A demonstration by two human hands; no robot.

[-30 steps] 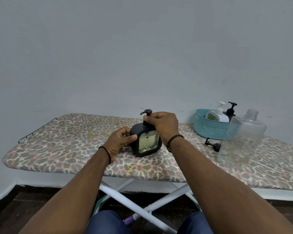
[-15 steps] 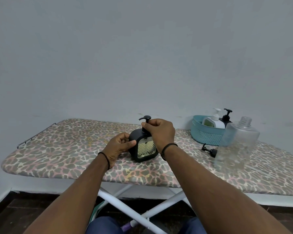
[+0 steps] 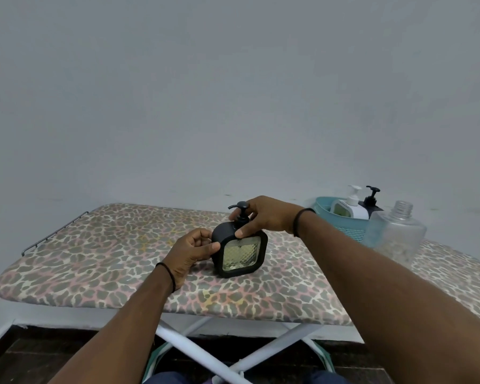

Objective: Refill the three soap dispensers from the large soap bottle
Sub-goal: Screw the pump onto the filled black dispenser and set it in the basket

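A black square soap dispenser [image 3: 240, 253] with a yellowish window stands on the leopard-print ironing board [image 3: 100, 253]. My left hand [image 3: 190, 252] grips its left side. My right hand [image 3: 262, 217] pinches the black pump collar at its top, thumb on the dispenser's shoulder. A white dispenser [image 3: 349, 207] and a second black dispenser [image 3: 372, 202] stand in a teal basket [image 3: 344, 228] at the back right. The large clear soap bottle [image 3: 396, 234], uncapped, stands in front of the basket.
The board rests on white crossed legs [image 3: 194, 345] against a grey wall. A metal rack edge [image 3: 53, 231] runs along the board's far left end. My knees show at the bottom edge.
The view has tilted down and the scene sits lower in frame. My right hand has turned on the pump, its thumb now lower on the dispenser's shoulder. The loose pump by the bottle is now hidden.
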